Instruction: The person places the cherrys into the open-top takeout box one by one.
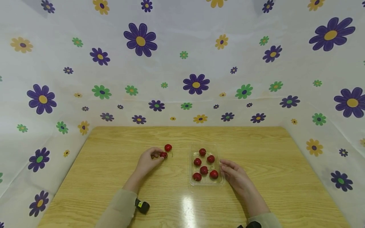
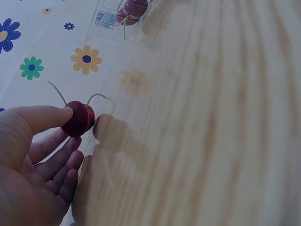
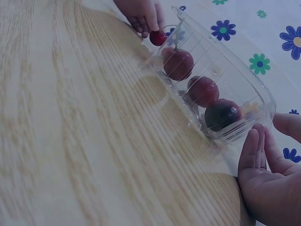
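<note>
My left hand [image 1: 149, 160] pinches a dark red cherry [image 1: 163, 155] between thumb and fingers, low over the table. A second cherry [image 1: 168, 147] with a green stem lies just beyond it. In the left wrist view the thumb presses on a cherry [image 2: 75, 118], and the two overlap, stems showing. To the right stands a clear plastic container [image 1: 191, 182], uncovered, with several cherries [image 1: 203, 170] spread over its bottom. My right hand [image 1: 238, 177] rests against the container's right side, its fingers extended. The right wrist view has those fingertips [image 3: 257, 134] at the container's end.
The wooden table [image 1: 114, 142] runs back to a white flower-printed cloth [image 1: 171, 63] that stands behind it and along both sides. A black wrist camera [image 1: 142, 206] is strapped to the left sleeve.
</note>
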Available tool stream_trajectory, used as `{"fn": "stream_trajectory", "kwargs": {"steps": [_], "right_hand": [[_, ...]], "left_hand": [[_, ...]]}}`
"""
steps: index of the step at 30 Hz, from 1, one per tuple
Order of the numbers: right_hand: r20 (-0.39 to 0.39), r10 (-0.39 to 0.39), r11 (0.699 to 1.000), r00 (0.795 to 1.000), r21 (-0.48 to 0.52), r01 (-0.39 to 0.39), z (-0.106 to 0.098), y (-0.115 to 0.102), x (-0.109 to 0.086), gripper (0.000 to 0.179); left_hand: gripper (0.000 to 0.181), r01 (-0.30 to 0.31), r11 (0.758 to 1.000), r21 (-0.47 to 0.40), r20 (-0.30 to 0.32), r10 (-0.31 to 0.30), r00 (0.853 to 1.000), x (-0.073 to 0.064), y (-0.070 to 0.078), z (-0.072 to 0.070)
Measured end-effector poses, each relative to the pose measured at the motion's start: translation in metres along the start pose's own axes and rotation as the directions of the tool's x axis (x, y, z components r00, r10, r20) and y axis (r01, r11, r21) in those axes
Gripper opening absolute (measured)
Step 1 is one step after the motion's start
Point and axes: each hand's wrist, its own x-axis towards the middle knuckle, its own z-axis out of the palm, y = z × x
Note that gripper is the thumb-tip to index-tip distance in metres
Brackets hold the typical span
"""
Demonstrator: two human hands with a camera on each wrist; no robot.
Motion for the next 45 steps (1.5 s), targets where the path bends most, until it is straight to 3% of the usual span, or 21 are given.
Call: {"fn": "stream_trajectory", "kwargs": {"steps": [9, 23, 36, 45], "right_hand": [[-0.001, 0.001, 1.0, 1.0, -0.002, -0.001, -0.001, 0.001, -0.001, 0.026], [-0.001, 0.0, 1.0, 1.0, -0.013, 0.0, -0.002, 0.002, 0.0, 0.026], [0.007, -0.002, 1.0, 1.0, 0.001, 0.002, -0.001, 0.001, -0.001, 0.025], [0.002, -0.009, 1.0, 1.0, 0.006, 0.009, -0.001, 0.0, -0.001, 0.026]], "left_hand": [[0.024, 0.005, 0.998, -0.056, -0.03, -0.007, 1.0, -0.005, 0.004, 0.004], [0.024, 0.003, 0.996, -0.09, -0.014, -0.004, 1.0, -0.014, 0.03, 0.015], [0.023, -0.146, 0.982, -0.119, 0.048, 0.152, 0.987, -0.021, 0.053, 0.026], [0.024, -0.175, 0.977, -0.123, 0.097, 0.187, 0.978, -0.023, 0.065, 0.035]]}}
